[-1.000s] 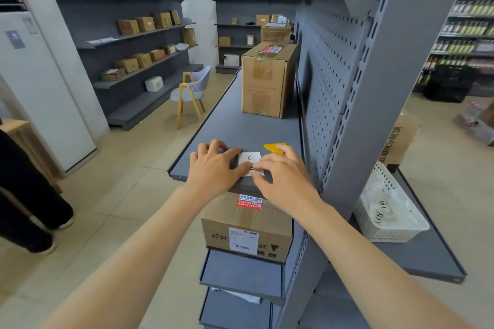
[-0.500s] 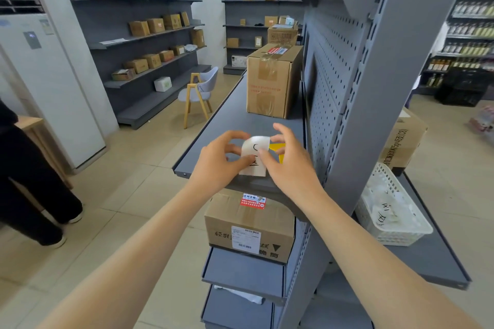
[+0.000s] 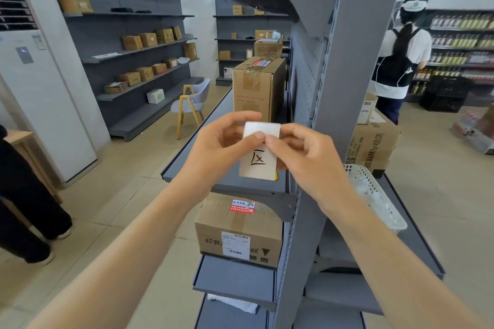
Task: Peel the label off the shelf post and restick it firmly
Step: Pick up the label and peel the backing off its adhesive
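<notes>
A white label (image 3: 258,157) with a black handwritten mark hangs upright in the air above the grey shelf (image 3: 232,181). My left hand (image 3: 219,147) pinches its upper left part between thumb and fingers. My right hand (image 3: 302,153) pinches it from the right, thumb tip touching the left thumb on the label's face. The grey shelf post (image 3: 336,93) rises just right of my right hand, apart from the label. A small yellow thing (image 3: 276,176) peeks out on the shelf under the label.
A tall cardboard box (image 3: 256,88) stands on the shelf behind my hands; another box (image 3: 238,232) sits one shelf lower. A white basket (image 3: 374,195) lies right of the post. One person stands at the far right (image 3: 401,61), another's legs at the left (image 3: 26,208).
Both hands have lifted the label off the shelf surface and raised it upright in front of me. The view has tilted up, showing a person at the far right.
</notes>
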A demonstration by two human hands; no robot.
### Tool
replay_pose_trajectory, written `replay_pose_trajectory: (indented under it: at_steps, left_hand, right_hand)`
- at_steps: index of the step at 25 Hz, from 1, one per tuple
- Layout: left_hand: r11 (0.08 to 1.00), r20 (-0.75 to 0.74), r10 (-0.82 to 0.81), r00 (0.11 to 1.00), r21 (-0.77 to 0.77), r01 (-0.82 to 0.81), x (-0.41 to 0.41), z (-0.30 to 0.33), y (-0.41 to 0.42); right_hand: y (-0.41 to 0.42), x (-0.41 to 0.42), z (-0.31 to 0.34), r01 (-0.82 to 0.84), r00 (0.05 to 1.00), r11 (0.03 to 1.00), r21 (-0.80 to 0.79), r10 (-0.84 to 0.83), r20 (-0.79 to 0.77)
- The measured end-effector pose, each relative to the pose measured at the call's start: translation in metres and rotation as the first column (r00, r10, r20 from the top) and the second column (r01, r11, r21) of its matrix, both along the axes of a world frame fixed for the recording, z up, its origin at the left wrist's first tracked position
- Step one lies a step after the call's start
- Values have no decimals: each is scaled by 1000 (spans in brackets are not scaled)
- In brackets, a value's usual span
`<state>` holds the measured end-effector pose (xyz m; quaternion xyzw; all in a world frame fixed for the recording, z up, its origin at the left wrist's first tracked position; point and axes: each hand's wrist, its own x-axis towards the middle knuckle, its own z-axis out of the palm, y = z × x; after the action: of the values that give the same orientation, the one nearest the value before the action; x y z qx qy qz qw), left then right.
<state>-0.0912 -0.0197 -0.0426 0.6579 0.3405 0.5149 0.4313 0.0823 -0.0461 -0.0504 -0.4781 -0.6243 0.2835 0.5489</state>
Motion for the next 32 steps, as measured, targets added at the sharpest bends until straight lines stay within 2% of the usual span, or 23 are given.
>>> replay_pose_trajectory:
  at_steps: [5, 12, 21, 26, 32]
  left_hand:
    - [999, -32, -52, 998, 7, 53, 25, 17, -13]
    - [998, -56, -61, 997, -20, 60, 42, 24, -17]
    - [967, 77, -182, 980, -164, 193, 48, 36, -20]
    - [961, 20, -195, 981, -198, 195, 47, 36, -16]
    - [934, -40, -288, 957, -234, 271, 46, 36, -12]
  right_hand:
    - [-18, 28, 19, 56, 998, 995, 79, -54, -18]
    - [-29, 59, 33, 9, 1000, 1000, 2, -9, 21]
    - [-27, 68, 36, 85, 987, 996, 37, -90, 135]
    - [-27, 68, 37, 91, 967, 992, 89, -109, 229]
    - [-28, 69, 39, 70, 972, 993, 90, -88, 218]
